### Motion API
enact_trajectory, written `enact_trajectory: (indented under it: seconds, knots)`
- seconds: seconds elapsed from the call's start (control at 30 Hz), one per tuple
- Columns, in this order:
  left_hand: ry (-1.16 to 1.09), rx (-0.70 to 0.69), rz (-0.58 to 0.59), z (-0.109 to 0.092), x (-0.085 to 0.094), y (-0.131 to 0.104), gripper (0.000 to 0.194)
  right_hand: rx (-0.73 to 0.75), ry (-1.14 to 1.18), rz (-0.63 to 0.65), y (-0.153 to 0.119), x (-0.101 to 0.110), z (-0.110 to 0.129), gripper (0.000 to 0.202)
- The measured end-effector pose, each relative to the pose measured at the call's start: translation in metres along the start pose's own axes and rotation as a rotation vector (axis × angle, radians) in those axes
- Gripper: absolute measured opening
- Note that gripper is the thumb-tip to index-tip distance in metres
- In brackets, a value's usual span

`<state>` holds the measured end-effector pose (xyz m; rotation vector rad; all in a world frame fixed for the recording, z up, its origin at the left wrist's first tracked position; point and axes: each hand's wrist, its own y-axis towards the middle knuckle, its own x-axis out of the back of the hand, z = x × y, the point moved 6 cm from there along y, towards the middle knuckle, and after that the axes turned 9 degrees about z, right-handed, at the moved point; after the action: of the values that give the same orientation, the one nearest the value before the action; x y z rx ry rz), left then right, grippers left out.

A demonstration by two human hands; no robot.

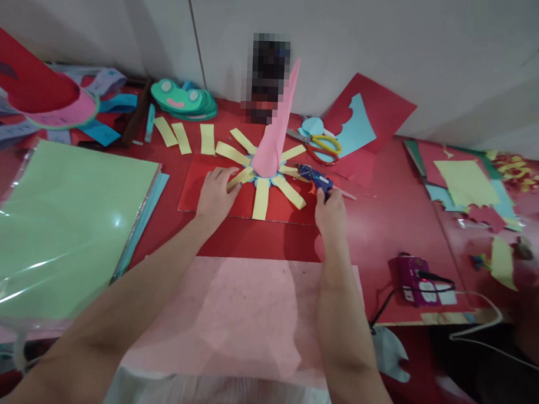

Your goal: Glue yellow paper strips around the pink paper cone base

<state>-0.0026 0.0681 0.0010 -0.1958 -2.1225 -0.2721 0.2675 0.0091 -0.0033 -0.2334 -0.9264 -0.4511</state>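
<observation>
A tall pink paper cone stands on a red board, with yellow paper strips spreading out around its blue-edged base. My left hand is at the left of the cone, its thumb and fingers closed on the outer end of one yellow strip. In my right hand is a dark blue glue gun, its nozzle pointing left at the strips on the cone's right side. A pale glue stick pokes out of its back.
Behind lie loose yellow strips, green frog-face cutouts, scissors and red paper. Wrapped green sheets lie left, beside a red cone. A purple corded box sits right; pink paper lies in front.
</observation>
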Motion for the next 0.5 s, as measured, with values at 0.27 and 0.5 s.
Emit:
enact_trajectory:
  seconds: [0.27,0.5]
  knots:
    - [-0.023,0.037,0.008,-0.0014,0.0018,0.0,0.034,-0.031,0.092,-0.068,-0.0004,0.0045,-0.0021,0.021]
    - [0.068,0.075,0.029,-0.0032,0.0021,-0.0019,0.035,-0.036,0.187,-0.064,-0.0034,0.0077,0.0046,0.022]
